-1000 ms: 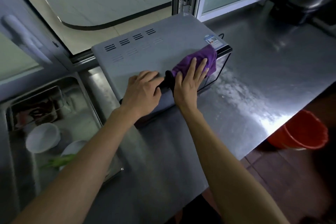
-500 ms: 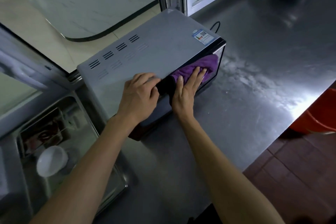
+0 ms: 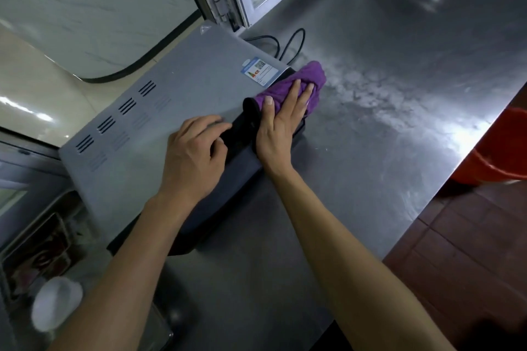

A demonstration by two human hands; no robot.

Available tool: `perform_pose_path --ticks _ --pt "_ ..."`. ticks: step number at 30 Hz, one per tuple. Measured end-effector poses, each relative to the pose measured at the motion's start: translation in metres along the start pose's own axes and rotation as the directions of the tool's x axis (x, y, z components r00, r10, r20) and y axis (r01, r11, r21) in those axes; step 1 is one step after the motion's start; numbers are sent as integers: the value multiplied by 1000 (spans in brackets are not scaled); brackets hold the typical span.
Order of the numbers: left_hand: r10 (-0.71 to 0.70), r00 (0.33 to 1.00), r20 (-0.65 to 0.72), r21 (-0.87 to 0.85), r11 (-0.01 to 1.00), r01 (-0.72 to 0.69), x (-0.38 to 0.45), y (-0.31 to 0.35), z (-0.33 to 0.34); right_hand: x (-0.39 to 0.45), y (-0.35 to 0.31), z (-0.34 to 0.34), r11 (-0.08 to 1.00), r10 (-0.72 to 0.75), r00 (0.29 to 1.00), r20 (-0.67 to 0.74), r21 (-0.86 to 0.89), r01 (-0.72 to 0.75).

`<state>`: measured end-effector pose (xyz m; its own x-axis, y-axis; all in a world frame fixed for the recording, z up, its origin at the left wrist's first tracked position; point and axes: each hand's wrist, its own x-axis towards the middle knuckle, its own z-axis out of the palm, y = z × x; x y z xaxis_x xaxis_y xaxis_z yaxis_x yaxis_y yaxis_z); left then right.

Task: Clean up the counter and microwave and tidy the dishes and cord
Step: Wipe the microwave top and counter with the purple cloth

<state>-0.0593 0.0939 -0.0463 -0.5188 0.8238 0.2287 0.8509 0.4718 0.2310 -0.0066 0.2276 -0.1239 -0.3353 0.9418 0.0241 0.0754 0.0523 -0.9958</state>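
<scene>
While my left hand (image 3: 196,157) rests flat on the microwave (image 3: 159,122) and my right hand (image 3: 281,120) presses the purple cloth (image 3: 302,80) against its front corner, pushing harder could skid it along the counter (image 3: 385,94) onto the cord (image 3: 291,43).

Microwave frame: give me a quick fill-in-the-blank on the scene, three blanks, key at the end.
1. The right hand presses a ____ cloth against the microwave.
2. The left hand rests on the microwave's ____.
3. The black cord lies on the counter ____ the microwave.

Missing words: purple; top; behind
</scene>
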Motion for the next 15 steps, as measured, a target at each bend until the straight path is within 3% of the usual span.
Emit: perform_pose_path --ticks 8,15 --pt "60 998 2 -44 997 -60 -6 -10 -1 -19 5 8 999 39 999 9 32 -40" --pt "22 999 28 -60 998 -20 -49 -47 -24 -68 5 27 994 93 994 56 57 -96"
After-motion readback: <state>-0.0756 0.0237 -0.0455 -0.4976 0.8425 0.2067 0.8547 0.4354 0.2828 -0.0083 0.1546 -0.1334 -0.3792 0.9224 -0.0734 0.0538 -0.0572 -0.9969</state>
